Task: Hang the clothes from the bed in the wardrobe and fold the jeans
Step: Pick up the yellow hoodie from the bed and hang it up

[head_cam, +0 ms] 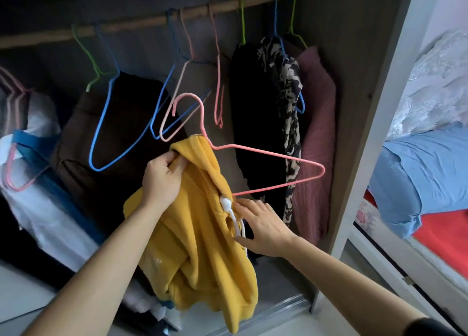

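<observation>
Two hands: left hand (pixel 162 181) grips one yellow hoodie (pixel 202 247) on one pink hanger (pixel 278 155); right hand (pixel 263 224) touches it, straight-fingered.

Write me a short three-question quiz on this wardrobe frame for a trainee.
1. True or false: the pink hanger inside the yellow hoodie already hangs on the rail.
2. Which hand grips the hoodie's cloth by the hanger's neck? A: left. B: right.
3. What colour is the empty hanger in front of the brown garment?
Key: 1 false, its hook is below the rail; 2 A, the left hand; 3 blue.
</observation>
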Demonstrator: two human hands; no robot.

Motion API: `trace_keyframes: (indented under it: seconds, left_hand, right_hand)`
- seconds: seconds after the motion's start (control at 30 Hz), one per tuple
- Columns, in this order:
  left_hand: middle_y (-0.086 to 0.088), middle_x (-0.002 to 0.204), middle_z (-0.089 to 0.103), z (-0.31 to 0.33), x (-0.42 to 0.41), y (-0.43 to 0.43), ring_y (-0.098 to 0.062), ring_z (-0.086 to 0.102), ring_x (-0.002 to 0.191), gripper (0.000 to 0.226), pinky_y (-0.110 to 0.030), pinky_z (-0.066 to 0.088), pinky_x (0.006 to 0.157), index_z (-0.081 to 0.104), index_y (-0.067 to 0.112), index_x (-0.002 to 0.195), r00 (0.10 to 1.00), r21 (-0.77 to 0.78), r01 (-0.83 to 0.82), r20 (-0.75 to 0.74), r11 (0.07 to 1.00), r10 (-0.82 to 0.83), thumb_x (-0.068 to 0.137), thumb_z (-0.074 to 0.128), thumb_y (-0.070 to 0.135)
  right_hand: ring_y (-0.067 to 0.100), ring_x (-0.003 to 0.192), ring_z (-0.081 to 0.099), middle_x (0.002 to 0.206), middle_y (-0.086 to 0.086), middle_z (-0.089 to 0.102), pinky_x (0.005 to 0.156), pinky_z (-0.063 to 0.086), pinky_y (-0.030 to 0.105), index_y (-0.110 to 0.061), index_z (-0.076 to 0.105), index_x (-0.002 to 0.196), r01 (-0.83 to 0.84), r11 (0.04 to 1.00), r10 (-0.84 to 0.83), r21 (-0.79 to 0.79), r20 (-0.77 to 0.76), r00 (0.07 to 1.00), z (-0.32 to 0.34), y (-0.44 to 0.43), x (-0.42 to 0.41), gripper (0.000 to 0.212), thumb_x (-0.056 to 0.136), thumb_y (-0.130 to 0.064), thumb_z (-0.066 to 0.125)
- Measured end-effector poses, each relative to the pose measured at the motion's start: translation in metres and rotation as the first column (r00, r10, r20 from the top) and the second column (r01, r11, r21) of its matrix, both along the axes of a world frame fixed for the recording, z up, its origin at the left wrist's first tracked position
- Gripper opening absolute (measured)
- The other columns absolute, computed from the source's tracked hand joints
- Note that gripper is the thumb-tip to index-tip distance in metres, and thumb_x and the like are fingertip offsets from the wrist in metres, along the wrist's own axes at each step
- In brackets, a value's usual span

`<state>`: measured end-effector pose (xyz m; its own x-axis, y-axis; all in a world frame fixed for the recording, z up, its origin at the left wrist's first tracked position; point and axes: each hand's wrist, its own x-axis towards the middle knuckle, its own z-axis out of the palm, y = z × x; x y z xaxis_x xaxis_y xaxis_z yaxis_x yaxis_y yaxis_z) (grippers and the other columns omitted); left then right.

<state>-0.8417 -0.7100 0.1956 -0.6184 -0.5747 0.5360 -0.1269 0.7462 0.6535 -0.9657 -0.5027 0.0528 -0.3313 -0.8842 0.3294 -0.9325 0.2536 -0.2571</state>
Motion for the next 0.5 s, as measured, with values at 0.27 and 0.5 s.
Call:
trace_keyframes:
  seconds: [0.27, 0.5]
  left_hand:
    - [-0.002, 0.059, 0.054, 0.007, 0.005, 0.001, -0.007, 0.048, 0.054, 0.033, -0.022, 0.038, 0.051, 0.058, 0.017, 0.069, 0.989, 0.047, 0.145, -0.044, 0.988, -0.143, 0.100, 0.053, 0.027]
    - [0.005, 0.054, 0.050, -0.002, 0.026, -0.041, -0.004, 0.044, 0.052, 0.039, -0.022, 0.035, 0.049, 0.058, 0.020, 0.066, 1.000, 0.097, -0.004, -0.006, 0.995, 0.005, 0.091, 0.053, 0.050]
  right_hand:
    - [0.022, 0.082, 0.052, 0.084, -0.001, 0.058, 0.089, 0.042, 0.039, -0.021, 0.052, 0.087, -0.326, 0.944, 0.326, -0.052, -0.011, 0.945, 0.015, -0.022, 0.027, 0.015, 0.079, -0.027, 0.063]
    - [0.019, 0.085, 0.062, 0.080, -0.006, 0.065, 0.099, 0.045, 0.039, -0.022, 0.058, 0.093, -0.143, 0.989, 0.140, -0.043, -0.075, 0.987, 0.007, 0.033, -0.036, 0.037, 0.089, -0.059, 0.059]
